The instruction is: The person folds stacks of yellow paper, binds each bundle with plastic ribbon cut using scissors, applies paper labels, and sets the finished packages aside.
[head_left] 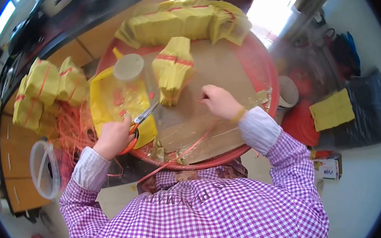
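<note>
My left hand [115,136] is closed around the orange handles of a pair of scissors [145,113], whose blades point up and to the right over a yellow plastic sheet. Just beyond the blade tips stands a bundle of folded yellow paper [173,79] with a red strip around its middle. To the right of that bundle, my right hand [221,102] is closed in a pinch, and a small bit of red strip [200,101] shows at its fingertips. A long pinkish-red strip [180,154] lies across the near rim of the round red table.
More tied yellow bundles [176,22] line the far side of the round red table [273,76]; others [44,83] are stacked at left above tangled red strips [76,125]. A round tub [129,67] sits on the yellow sheet [102,93]. A clear bucket [44,169] is at lower left.
</note>
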Demonstrator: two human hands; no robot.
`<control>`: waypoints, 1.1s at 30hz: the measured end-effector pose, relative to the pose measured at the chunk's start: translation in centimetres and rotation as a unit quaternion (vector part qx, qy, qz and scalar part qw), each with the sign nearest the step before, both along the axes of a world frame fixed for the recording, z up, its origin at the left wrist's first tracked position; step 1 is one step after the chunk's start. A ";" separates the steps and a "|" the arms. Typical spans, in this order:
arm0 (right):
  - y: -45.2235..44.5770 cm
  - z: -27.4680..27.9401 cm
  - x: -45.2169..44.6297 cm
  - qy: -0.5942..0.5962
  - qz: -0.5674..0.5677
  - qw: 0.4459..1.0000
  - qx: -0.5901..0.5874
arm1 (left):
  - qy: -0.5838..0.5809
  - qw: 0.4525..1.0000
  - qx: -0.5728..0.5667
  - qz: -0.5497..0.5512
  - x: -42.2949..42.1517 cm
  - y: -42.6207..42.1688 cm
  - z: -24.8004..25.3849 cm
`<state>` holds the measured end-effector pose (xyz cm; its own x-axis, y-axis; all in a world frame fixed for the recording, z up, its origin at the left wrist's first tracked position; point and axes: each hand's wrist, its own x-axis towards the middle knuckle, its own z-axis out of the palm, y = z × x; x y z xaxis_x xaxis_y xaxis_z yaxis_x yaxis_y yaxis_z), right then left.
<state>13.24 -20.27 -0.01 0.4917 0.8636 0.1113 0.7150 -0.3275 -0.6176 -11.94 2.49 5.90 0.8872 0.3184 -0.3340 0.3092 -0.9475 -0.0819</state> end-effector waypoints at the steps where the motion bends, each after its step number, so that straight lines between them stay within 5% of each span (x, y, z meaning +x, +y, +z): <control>1: -1.6 1.9 0.6 -0.001 -0.031 0.999 -0.007 | -0.004 1.000 -0.001 -0.011 0.4 0.1 -0.9; 3: -6.1 3.9 2.9 0.003 -0.085 0.996 0.020 | -0.062 0.996 -0.018 -0.058 0.4 1.5 -3.5; 6: -13.0 5.1 6.4 0.050 -0.314 0.946 0.066 | -0.117 0.986 -0.038 -0.108 0.3 2.1 -5.4; 9: -20.4 2.9 13.9 -0.173 -0.442 0.867 0.152 | -0.141 0.986 -0.008 -0.084 -0.3 0.9 -4.0; 10: -21.8 3.6 15.9 -0.124 -0.527 0.824 0.165 | -0.149 0.986 0.002 -0.076 -0.2 0.6 -3.4; 11: -23.9 2.3 19.4 -0.206 -0.531 0.801 0.185 | -0.166 0.981 0.002 -0.099 0.0 0.1 -2.8; 13: -30.5 -4.2 27.4 -0.219 -0.518 0.808 0.176 | -0.182 0.976 0.003 -0.120 0.1 -1.5 -1.6; 17: -35.5 -18.1 36.7 -0.113 -0.685 0.719 -0.035 | -0.176 0.948 -0.219 -0.148 -0.2 -4.8 1.0; 18: -33.8 -18.5 34.5 -0.113 -0.665 0.738 -0.007 | -0.174 0.948 -0.220 -0.149 -0.1 -5.7 1.2; 20: -31.8 -17.0 27.8 0.117 -0.557 0.819 0.075 | -0.099 0.907 -0.388 -0.131 -0.4 -7.7 1.6; 25: -25.6 -8.4 14.0 0.376 -0.398 0.788 0.281 | -0.164 0.904 -0.370 -0.139 2.7 -11.1 -1.2; 30: -23.6 -4.0 1.3 0.470 -0.399 0.781 0.099 | -0.056 0.940 -0.328 -0.071 4.6 -12.0 -4.7; 33: -22.8 -3.3 -4.5 0.509 -0.377 0.762 0.134 | -0.110 0.920 -0.361 -0.101 3.0 -12.3 -7.6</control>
